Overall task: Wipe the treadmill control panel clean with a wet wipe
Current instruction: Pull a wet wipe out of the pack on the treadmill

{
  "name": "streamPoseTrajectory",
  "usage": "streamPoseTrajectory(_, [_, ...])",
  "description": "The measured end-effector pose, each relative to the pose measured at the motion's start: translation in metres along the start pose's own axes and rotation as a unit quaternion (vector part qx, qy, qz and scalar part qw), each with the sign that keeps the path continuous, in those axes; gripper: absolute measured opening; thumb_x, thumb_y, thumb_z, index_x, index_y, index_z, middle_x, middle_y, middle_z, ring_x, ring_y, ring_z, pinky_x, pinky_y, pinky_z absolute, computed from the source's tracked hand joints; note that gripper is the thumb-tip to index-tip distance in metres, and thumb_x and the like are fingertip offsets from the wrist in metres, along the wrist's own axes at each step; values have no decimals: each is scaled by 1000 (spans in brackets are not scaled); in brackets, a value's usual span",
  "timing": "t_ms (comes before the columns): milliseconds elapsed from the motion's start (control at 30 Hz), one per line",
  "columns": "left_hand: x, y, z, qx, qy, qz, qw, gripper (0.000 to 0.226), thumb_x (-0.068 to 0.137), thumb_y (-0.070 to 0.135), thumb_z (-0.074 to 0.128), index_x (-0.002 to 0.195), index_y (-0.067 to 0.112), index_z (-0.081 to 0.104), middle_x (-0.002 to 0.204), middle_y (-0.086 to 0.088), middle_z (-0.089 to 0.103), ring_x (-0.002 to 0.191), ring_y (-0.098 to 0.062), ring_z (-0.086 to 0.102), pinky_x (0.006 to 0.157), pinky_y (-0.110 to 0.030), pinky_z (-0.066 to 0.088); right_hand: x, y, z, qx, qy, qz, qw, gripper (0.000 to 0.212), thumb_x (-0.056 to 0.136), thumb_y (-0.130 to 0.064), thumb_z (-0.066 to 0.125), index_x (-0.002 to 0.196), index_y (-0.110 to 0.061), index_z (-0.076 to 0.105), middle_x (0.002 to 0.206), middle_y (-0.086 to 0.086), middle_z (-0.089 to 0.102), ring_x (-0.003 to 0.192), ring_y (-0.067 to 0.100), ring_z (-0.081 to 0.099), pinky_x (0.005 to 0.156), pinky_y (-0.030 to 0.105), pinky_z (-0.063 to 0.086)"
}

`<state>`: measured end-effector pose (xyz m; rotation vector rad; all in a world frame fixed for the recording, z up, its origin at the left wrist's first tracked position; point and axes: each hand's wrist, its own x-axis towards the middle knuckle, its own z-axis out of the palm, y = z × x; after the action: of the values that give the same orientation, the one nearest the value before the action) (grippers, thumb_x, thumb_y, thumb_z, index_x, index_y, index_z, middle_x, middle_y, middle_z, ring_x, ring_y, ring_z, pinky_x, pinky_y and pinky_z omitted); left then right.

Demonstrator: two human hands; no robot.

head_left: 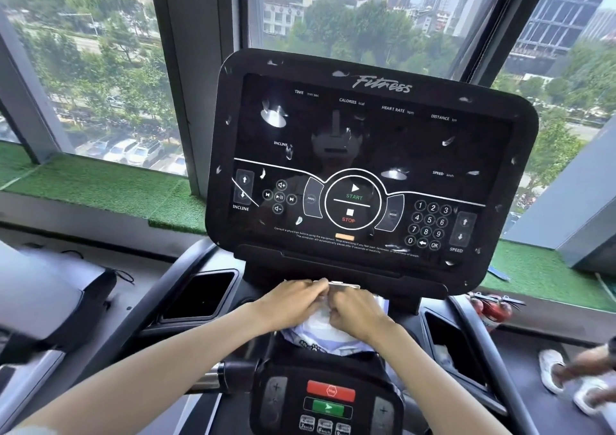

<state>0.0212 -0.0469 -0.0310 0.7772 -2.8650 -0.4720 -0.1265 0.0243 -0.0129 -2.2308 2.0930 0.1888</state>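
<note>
Left hand (293,301) and right hand (356,314) both clutch the soft wet-wipe pack (320,333) below the control panel (383,141). A wipe is likely limp, light and damp, so pinch its edge at the opening.

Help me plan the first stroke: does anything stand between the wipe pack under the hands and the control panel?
Nothing visible does. The left hand and right hand are on the wipe pack, directly below the control panel; the space between is open.

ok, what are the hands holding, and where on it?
The left hand and right hand both grip the wet wipe pack near its top, by the lid.
</note>
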Motion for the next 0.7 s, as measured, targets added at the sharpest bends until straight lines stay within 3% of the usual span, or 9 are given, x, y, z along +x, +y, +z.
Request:
streamPoseTrajectory(133, [0,-7,1,-18,-6,16,1000,25,94,19,44,112,19,61,112,0,63,104,-20,57,82,-38,48,-8,6,1,78,41,31,996,32,77,-13,44,106,-15,56,98,9,66,89,33,61,68,34,49])
streamPoseTrajectory(267, [0,0,-5,-44,-17,8,999,37,84,16,51,119,24,57,110,7,61,100,-15,55,78,-27,45,-14,4,-1,185,96,54,977,22,74,-13,50,93,-17,60,90,4,68,86,26,60,65,28,40])
streamPoseTrajectory(333, [3,7,-6,-44,-19,-3,999,31,82,30,60,112,25,57,99,8,60,90,-15,55,72,-27,42,-14,2,-2,197,85,63,975,14,77,-18,51,89,-15,58,89,2,68,88,24,59,65,27,36])
streamPoseTrajectory(400, [7,11,-5,-48,-16,-30,998,26,81,42,62,99,24,59,89,10,58,83,-14,56,69,-29,43,-14,4,-2,211,94,73,970,24,74,-31,48,88,-13,56,83,3,68,84,24,59,65,28,39])
streamPoseTrajectory(433, [8,13,-4,-42,-16,-41,998,23,82,43,60,92,22,58,86,10,58,82,-16,57,67,-29,43,-16,6,-2,219,114,83,965,27,72,-34,48,86,-12,55,78,5,67,79,25,59,63,29,39])
streamPoseTrajectory(533, [9,14,-6,16,-20,-40,999,13,83,27,50,76,18,43,90,3,59,86,-24,58,66,-31,42,-16,11,1,294,183,123,930,8,66,-17,54,74,-13,53,59,3,61,58,23,55,55,28,38])
streamPoseTrajectory(600, [6,16,-9,43,-33,-22,998,9,80,22,48,77,19,40,100,0,57,92,-24,55,68,-32,45,-15,14,4,360,165,132,909,8,63,-15,53,68,-20,50,53,-3,57,55,19,57,56,31,48])
streamPoseTrajectory(700, [6,21,-8,36,-40,6,999,10,79,19,49,88,14,50,104,3,52,99,-18,53,69,-32,46,-16,13,8,348,107,117,924,16,69,-15,54,81,-26,52,66,-9,61,72,18,61,70,35,51])
